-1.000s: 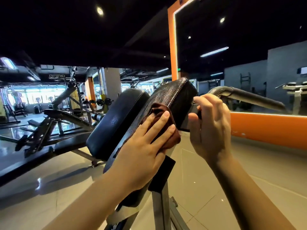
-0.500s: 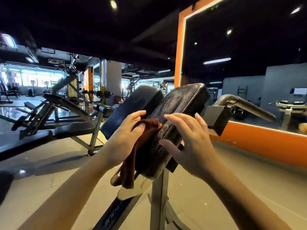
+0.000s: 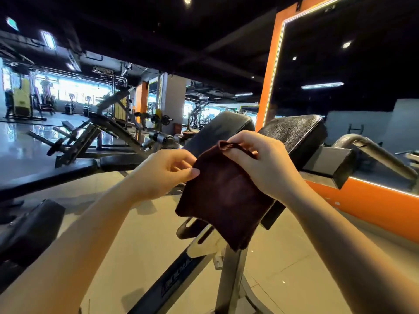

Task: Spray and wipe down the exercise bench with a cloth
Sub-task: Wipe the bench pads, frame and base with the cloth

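Both hands are on the cloth [image 3: 223,196] right now. The right hand [image 3: 263,164] pinches its top corner, and the left hand [image 3: 163,175] nips the side edge between thumb and fingertips, so it hangs open like a flat sheet. My guess is it's being refolded or flipped to get a fresh face for wiping. It's held up just in front of the bench pad [image 3: 294,134], seemingly off it. There's lettering on the bench frame [image 3: 179,282] lower down, but it's too blurry to read. No spray bottle in view.
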Demonstrator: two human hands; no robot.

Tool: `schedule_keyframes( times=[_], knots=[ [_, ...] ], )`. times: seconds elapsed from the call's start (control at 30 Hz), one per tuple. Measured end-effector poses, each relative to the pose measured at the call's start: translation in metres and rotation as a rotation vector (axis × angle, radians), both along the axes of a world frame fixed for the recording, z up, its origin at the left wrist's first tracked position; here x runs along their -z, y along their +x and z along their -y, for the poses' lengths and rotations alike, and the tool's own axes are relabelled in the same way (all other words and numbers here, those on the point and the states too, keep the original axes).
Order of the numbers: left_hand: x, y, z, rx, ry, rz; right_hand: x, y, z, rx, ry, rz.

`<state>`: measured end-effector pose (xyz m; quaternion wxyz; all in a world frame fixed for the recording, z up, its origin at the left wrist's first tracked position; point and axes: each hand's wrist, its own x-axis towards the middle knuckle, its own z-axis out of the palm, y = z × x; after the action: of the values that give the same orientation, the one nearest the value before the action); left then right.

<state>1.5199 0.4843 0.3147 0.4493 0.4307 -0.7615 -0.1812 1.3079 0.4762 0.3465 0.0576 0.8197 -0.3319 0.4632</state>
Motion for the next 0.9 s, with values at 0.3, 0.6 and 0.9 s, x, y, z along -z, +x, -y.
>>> schedule_keyframes(
  times=[0.3, 0.6, 0.9],
  knots=[
    [0.044, -0.071, 0.054, -0.653, -0.256, -0.164, -0.001, 0.011, 0.046, 0.527, -0.250, -0.565],
    [0.045, -0.114, 0.085, -0.006, -0.057, 0.257, 0.008, -0.077, 0.061, 0.515, -0.527, -0.255],
    [0.030, -0.112, 0.148, 0.096, -0.098, 0.171, 0.041, -0.154, 0.098, 0.586, -0.565, 0.004]
  ],
)
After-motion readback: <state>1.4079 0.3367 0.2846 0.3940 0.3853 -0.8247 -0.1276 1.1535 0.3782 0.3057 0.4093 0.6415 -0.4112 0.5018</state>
